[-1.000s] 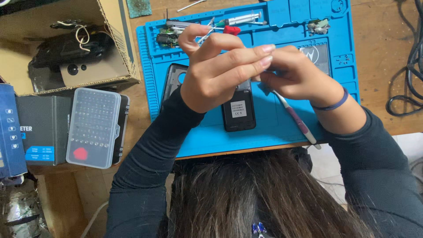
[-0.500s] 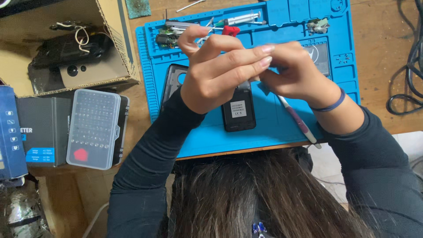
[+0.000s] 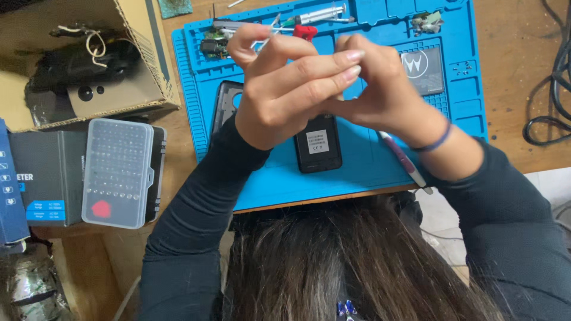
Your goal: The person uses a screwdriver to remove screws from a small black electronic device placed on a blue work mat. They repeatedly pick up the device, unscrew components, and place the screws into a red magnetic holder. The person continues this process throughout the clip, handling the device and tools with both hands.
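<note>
My left hand (image 3: 279, 89) and my right hand (image 3: 383, 95) are raised together above a blue work mat (image 3: 369, 169). Their fingertips meet, with the left fingers laid over the right ones. Whatever is pinched between them is hidden. A purple band circles my right wrist. Directly beneath the hands lies a small black phone body (image 3: 318, 145) with a white label. A thin pen-like tool (image 3: 405, 161) with a pink shaft rests on the mat under my right wrist. A black phone frame (image 3: 225, 104) lies left of the hands.
A dark battery (image 3: 423, 70), a screwdriver (image 3: 318, 15), a red part (image 3: 305, 31) and small parts lie at the mat's far side. An open cardboard box (image 3: 89, 65), a clear bit case (image 3: 119, 172) and a black box (image 3: 47, 175) sit left. Cables (image 3: 550, 95) hang right.
My right hand has drawn a little closer to the left hand, so the fingers overlap more. Nothing on the mat has moved.
</note>
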